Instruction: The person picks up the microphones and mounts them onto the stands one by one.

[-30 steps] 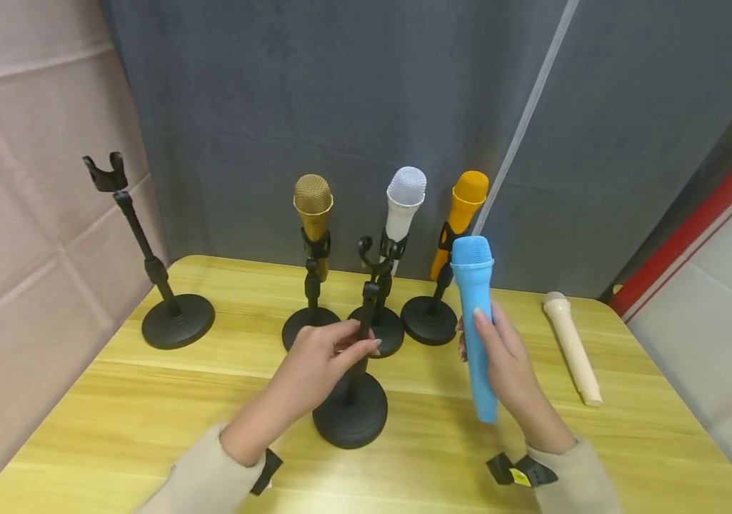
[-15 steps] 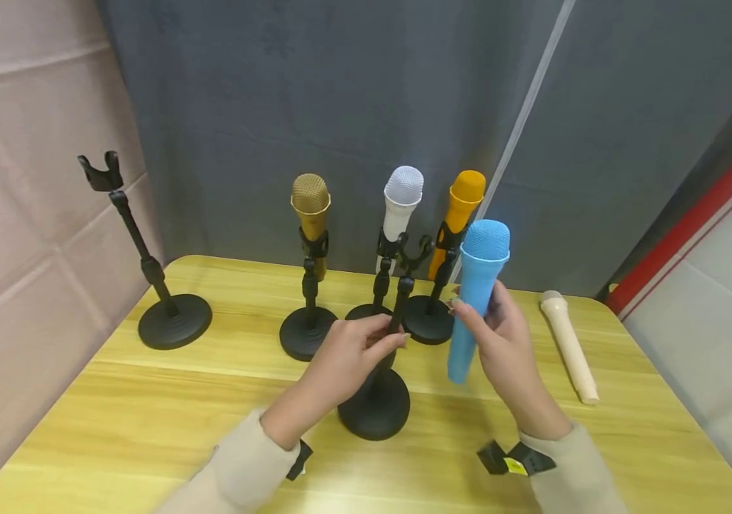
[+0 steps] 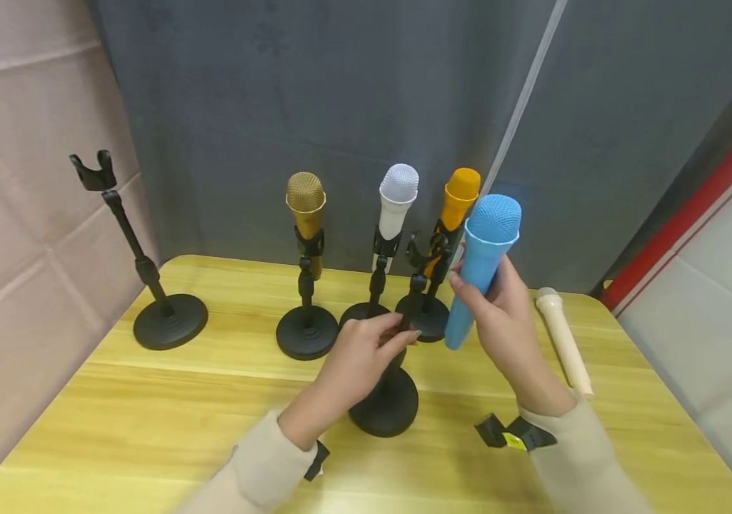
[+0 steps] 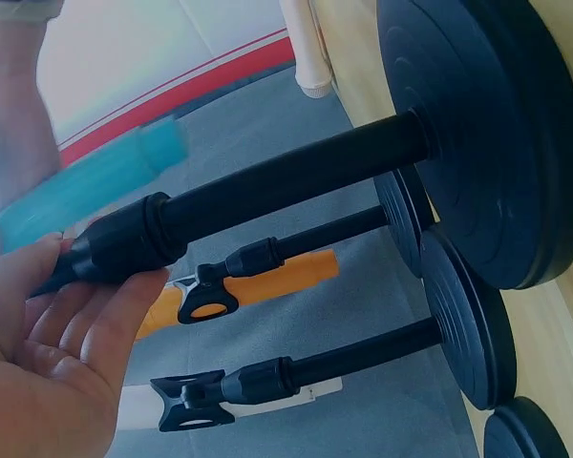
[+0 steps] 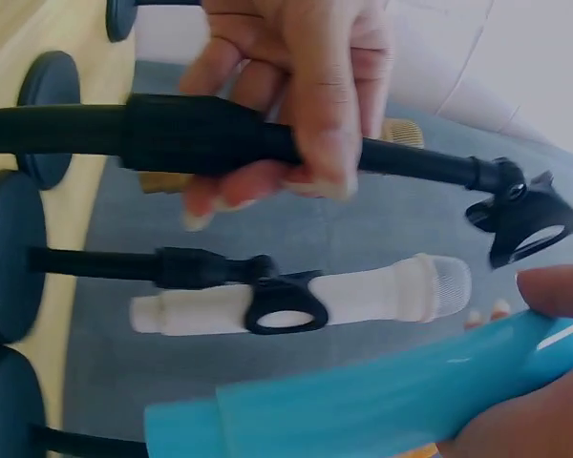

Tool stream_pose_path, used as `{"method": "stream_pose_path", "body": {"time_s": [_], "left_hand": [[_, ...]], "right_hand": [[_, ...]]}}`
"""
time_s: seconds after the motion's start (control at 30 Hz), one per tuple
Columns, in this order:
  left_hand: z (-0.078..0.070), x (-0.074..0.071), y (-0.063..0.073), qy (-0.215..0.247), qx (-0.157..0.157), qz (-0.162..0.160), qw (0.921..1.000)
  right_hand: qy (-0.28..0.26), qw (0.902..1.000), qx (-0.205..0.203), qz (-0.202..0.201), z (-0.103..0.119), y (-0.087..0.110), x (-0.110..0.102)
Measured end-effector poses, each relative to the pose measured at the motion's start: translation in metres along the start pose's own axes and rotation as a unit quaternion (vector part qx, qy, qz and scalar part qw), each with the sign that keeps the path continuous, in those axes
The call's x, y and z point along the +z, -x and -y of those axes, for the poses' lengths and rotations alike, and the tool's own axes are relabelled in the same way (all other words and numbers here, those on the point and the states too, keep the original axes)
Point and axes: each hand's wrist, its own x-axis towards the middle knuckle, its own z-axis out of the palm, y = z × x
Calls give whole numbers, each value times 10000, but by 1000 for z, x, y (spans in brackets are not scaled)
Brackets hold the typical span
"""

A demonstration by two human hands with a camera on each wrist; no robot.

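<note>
My left hand (image 3: 359, 357) pinches the pole of a black microphone stand (image 3: 386, 407) at the front middle of the table. Its clip (image 5: 530, 219) holds nothing. To the right, my right hand (image 3: 507, 328) grips a light blue microphone (image 3: 478, 268) by its body, head up and tilted, beside that clip and apart from it. Behind stand a gold microphone (image 3: 306, 207), a white microphone (image 3: 396, 203) and an orange microphone (image 3: 460, 200), each in the clip of its own black stand. The left wrist view shows the left fingers (image 4: 124, 315) on the pole, below the clip.
Another black stand (image 3: 171, 321) with a bare clip is at the left of the wooden table (image 3: 147, 428). A cream microphone (image 3: 563, 343) lies on the right side. A grey curtain (image 3: 243, 86) hangs behind, with a pinkish cloth wall (image 3: 12, 214) at the left.
The left hand has shifted the front stand to the right. The blue microphone has risen and tilted, its head now leaning right and its lower end swung left toward the stand.
</note>
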Motion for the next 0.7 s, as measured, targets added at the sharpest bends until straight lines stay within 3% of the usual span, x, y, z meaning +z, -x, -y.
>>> {"method": "stream_pose_path", "body": {"time_s": [0.23, 0.53, 0.7], "left_hand": [[2, 3, 1, 2, -54, -29, 10000], [8, 5, 4, 100, 11, -177, 9998], [6, 6, 3, 56, 107, -164, 9998]], "right_hand": [[-457, 9966, -670, -120, 27, -16, 2], [-1097, 9767, -1846, -4, 46, -41, 19], [-1056, 9715, -2117, 112, 49, -45, 27]]}}
